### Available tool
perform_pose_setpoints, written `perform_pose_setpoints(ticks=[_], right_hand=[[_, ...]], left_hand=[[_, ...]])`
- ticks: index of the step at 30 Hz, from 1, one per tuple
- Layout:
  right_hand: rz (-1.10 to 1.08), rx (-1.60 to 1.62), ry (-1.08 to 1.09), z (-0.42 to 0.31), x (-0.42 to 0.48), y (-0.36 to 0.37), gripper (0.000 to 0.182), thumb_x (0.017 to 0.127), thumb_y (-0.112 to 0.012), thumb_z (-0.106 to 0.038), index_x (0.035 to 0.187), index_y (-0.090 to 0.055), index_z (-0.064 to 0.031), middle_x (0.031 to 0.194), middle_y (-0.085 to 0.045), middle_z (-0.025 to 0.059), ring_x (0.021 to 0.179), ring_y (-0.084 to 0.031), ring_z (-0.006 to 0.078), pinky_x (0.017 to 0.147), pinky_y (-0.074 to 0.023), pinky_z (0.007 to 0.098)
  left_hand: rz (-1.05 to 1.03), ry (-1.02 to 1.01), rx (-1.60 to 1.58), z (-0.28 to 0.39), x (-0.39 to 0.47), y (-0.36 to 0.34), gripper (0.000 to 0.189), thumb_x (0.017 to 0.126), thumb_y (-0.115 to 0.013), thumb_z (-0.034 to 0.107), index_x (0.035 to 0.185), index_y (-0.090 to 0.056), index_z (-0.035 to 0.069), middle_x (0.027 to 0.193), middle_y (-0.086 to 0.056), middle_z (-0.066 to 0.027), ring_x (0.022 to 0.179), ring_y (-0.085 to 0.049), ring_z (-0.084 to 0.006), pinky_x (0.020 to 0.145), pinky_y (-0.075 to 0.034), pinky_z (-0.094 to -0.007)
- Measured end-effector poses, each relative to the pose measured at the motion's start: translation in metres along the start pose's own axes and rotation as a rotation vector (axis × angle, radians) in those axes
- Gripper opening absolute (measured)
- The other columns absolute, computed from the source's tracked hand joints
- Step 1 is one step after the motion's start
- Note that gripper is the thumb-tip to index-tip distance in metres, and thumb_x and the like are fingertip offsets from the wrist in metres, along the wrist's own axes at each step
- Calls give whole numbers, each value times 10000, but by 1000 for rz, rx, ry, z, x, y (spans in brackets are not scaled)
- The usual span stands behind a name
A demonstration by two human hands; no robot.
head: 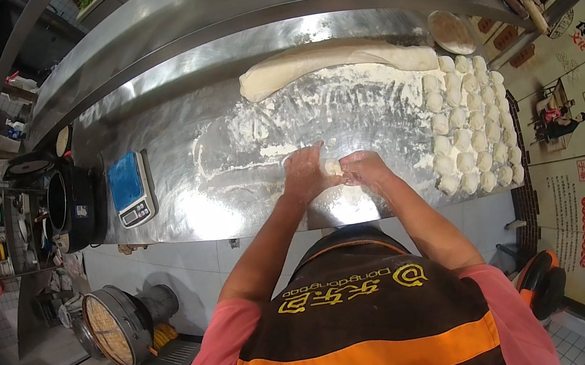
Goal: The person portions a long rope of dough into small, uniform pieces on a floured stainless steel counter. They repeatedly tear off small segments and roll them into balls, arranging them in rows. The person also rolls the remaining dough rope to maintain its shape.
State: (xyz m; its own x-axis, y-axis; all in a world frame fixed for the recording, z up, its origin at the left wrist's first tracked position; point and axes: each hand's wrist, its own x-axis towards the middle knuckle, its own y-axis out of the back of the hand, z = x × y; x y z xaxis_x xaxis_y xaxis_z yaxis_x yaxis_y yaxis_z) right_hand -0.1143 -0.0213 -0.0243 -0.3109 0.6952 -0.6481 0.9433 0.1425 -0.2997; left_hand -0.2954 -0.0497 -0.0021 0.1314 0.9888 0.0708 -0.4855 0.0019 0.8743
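Near the front edge of the floured steel table (167,128), a small piece of dough (333,167) is between my two hands. My left hand (304,173) lies along its left side, fingers pointing away and thumb reaching toward the dough. From the right, my right hand (365,168) grips it with bent fingers; part of the piece is hidden. A long thick roll of dough (336,59) stretches across the back of the table. Several rows of round dough portions (461,137) stand at the right end, dusted with flour.
On the left are a digital scale (132,189) with a blue top and a black pot (69,202). A raised steel shelf (239,3) spans the back. A round wooden-looking board (450,32) sits back right. A bamboo-lidded steamer (113,327) stands lower left.
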Motion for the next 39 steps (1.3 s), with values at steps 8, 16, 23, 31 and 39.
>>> perform_pose_setpoints(ticks=[8, 16, 23, 31, 39], right_hand=[[-27, -36, 11, -3, 0, 2, 172, 793, -657, 3, 951, -604, 42, 783, -639, 117, 613, -609, 179, 560, -532, 309], [-16, 64, -53, -4, -2, 5, 143, 798, -589, 77, 936, -579, 40, 797, -629, 157, 607, -625, 234, 561, -546, 332], [22, -79, -3, -5, -4, 8, 224, 718, -598, 91, 937, -583, 46, 771, -626, 144, 583, -618, 218, 528, -528, 335], [39, -373, 179, -4, -6, 3, 69, 658, -630, 39, 722, -611, 24, 601, -592, 87, 488, -556, 156, 438, -425, 295], [79, -488, 265, 6, 13, 15, 111, 651, -653, 41, 746, -601, 14, 637, -581, 61, 506, -546, 151, 440, -422, 278]], left_hand=[[-204, -54, -90, 6, 2, 8, 1086, 494, -856, 503, 1386, -397, 89, 1241, -529, -191, 1189, -469, -356, 987, -340, -480], [-277, -67, -109, 10, -3, 11, 1032, 544, -838, 434, 1404, -377, 99, 1271, -513, -182, 1211, -443, -354, 1016, -306, -464], [-257, -77, -86, 15, -8, 12, 978, 571, -811, 421, 1393, -393, 93, 1238, -534, -161, 1167, -473, -346, 998, -327, -463], [-252, -61, -39, 13, -12, 3, 947, 599, -783, 451, 1404, -389, 147, 1223, -542, -167, 1180, -474, -352, 1013, -319, -471], [-289, -19, -73, 20, -13, 10, 917, 625, -772, 412, 1407, -379, 137, 1278, -491, -174, 1241, -413, -334, 1044, -265, -463]])
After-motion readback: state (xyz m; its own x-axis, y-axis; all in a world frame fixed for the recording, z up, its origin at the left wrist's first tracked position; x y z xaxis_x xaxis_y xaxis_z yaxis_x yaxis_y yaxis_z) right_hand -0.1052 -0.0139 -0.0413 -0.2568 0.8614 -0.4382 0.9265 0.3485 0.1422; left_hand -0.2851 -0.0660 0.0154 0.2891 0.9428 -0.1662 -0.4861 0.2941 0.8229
